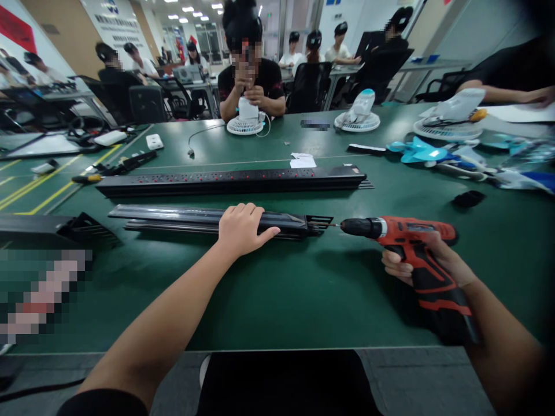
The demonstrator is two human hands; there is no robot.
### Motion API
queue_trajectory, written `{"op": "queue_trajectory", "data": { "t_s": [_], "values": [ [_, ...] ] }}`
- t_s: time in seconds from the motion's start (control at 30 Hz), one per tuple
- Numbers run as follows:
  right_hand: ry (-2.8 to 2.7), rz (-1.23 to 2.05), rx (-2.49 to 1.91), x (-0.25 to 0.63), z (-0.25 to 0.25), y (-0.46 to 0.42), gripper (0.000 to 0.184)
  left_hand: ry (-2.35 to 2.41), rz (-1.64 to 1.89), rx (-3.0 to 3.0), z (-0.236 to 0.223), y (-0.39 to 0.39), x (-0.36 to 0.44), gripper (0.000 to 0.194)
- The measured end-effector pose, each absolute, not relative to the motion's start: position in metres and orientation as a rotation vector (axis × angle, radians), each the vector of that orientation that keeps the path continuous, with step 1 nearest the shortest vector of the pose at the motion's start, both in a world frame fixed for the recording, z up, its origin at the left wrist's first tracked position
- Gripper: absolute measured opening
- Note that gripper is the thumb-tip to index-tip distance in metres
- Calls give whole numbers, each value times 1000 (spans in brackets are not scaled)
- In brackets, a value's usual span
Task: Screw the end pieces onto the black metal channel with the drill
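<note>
My left hand (243, 228) lies wrapped over a long black bar (173, 216), its fingers closed on it and thumb along the near side. Slotted parts show at the bar's right end. In my right hand (442, 254) is a red and black cordless drill (411, 231), held by the grip with fingers around the trigger area. Its thin bit points left at the bar's right end; whether the tip touches cannot be made out. Behind the bar lies a long black power strip (229, 180) with a row of outlets and red marks.
Another black bar (34, 231) lies at the left. White fans (245, 126) and blue fan blades (422, 151) sit toward the back and right. A black object (468, 199) and a white paper (302, 160) lie on the green table (303, 306). A person works opposite.
</note>
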State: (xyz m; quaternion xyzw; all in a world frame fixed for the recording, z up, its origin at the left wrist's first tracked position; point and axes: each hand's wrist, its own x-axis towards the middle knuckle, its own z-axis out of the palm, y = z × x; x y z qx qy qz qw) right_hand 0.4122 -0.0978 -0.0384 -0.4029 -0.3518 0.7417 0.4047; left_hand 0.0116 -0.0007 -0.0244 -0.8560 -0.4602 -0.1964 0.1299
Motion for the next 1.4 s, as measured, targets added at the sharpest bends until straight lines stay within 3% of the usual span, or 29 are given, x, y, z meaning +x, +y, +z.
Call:
{"op": "queue_trajectory", "data": {
  "t_s": [0.47, 1.4],
  "values": [
    [-1016, 1942, -1022, 407, -28, -97, 26, -1337, -583, -2498, -27, 0, 11, 66],
    [-922, 1948, -1066, 420, -43, -97, 37, -1334, -590, -2484, -26, 0, 12, 65]
  ]
}}
